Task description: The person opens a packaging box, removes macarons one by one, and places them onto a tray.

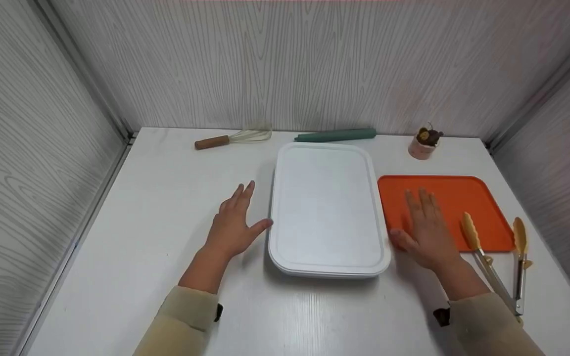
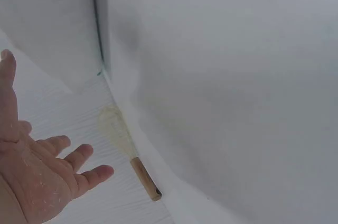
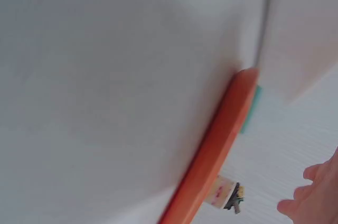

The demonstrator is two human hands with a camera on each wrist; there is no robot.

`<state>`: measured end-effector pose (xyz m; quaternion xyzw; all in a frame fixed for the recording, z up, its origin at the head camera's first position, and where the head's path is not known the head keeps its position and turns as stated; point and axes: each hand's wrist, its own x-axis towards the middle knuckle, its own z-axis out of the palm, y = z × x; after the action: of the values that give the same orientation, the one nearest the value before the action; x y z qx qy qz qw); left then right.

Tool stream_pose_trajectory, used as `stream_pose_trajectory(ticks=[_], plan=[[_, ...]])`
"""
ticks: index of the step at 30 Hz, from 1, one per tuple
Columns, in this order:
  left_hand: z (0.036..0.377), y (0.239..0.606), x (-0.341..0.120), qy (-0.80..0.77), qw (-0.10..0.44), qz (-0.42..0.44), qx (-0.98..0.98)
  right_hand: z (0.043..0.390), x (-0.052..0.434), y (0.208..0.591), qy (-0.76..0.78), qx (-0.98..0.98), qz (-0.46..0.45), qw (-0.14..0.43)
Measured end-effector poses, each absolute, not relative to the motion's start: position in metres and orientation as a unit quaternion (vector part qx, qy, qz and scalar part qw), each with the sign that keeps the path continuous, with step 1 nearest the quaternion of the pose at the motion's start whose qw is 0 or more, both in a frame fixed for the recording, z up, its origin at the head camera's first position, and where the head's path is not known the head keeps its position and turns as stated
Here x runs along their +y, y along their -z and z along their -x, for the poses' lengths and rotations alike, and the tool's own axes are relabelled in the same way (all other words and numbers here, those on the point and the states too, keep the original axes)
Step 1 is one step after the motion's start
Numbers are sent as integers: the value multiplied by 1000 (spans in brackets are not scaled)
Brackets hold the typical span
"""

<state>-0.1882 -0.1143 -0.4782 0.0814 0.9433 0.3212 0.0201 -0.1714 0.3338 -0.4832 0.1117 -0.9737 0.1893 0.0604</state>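
A white rectangular tray lies in the middle of the white table. My left hand is open just left of it, fingers straight, thumb close to the tray's left rim, holding nothing; its palm shows in the left wrist view. My right hand is open too, spread flat over the left part of an orange mat, thumb near the tray's right rim. Only my right hand's fingertips show in the right wrist view, beside the orange mat's edge.
A whisk with a wooden handle and a green rolled mat lie along the back wall. A small pink cup with a brown topping stands back right. Yellow-tipped metal tongs lie at the right. Grey panels wall in three sides.
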Motion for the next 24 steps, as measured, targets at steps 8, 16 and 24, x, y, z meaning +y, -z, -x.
stream_pose_trajectory(ticks=[8, 16, 24], plan=[[181, 473, -99, -433, 70, -70, 896, 152, 318, 477, -317, -933, -167, 44], [178, 480, -87, -477, 95, -54, 872, 135, 304, 487, -355, -925, -136, 1], [174, 487, -82, -477, 100, -60, 871, 129, 296, 494, -385, -911, -145, -4]])
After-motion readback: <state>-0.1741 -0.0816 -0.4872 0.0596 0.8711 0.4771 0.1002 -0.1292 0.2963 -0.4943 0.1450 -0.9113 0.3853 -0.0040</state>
